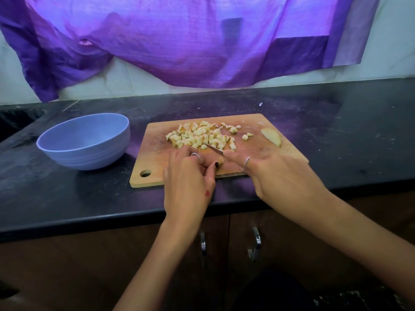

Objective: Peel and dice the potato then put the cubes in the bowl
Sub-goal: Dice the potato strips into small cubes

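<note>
A wooden cutting board [157, 158] lies on the black counter. A heap of pale potato cubes [199, 135] covers its far middle. A peeled potato slice [272, 136] lies near its right edge. My left hand [190, 176] pinches a small potato piece [220, 162] against the board, mostly hidden under the fingers. My right hand [276, 173] grips a knife; its thin blade [214, 149] points left toward the cubes, just above the held piece. The blue bowl [85, 142] stands left of the board with nothing visible inside.
The counter's front edge [89, 218] runs below the board, with dark cabinet doors and metal handles [256, 243] underneath. A purple cloth [179, 41] hangs over the tiled back wall. A dark recess [13, 122] lies at the far left.
</note>
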Demonstrator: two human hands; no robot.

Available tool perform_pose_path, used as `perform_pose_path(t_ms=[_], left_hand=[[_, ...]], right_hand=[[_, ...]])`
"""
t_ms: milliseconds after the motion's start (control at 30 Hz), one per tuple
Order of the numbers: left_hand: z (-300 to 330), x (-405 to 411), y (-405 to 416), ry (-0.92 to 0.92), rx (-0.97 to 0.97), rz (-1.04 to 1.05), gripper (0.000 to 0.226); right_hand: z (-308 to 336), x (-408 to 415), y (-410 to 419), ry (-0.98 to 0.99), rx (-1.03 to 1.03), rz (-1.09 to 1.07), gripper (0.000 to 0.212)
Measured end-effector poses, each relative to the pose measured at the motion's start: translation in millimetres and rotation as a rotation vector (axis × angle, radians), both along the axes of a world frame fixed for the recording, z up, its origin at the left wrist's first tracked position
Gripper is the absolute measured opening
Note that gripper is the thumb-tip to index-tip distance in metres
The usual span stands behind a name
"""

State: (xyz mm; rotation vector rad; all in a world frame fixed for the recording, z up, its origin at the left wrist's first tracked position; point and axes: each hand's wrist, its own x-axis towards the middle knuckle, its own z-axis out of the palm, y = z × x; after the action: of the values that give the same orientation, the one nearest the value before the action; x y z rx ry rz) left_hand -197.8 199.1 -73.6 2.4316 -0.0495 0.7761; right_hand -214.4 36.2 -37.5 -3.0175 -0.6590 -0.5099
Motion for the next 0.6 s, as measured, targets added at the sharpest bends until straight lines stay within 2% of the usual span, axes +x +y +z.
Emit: perform_pose_path(t_ms=[100,233,333,500,600], left_hand=[[0.0,-1.9,-0.6,-0.018,-0.011,-0.005,0.009],[-0.4,-3.4,-0.7,-0.034,-0.017,-0.011,0.005],[0.0,-2.1,-1.1,-0.028,-0.026,-0.009,0.004],[0.1,-2.1,-1.4,-0.007,-0.005,0.008,0.005],[-0.4,-2.7,-1.3,-0.011,0.000,0.022,0.006]], right_hand=[[-1.1,0.9,0.1,0.152,0.237,0.020,0.042],[-1.7,-2.8,0.6,0.214,0.220,-0.006,0.029],[4.0,-1.6,2.6,0.205,0.220,0.007,0.037],[3.6,6.0,21.3,0.110,0.043,-0.006,0.061],[-0.2,9.7,24.9,0.078,-0.018,-0.009,0.064]])
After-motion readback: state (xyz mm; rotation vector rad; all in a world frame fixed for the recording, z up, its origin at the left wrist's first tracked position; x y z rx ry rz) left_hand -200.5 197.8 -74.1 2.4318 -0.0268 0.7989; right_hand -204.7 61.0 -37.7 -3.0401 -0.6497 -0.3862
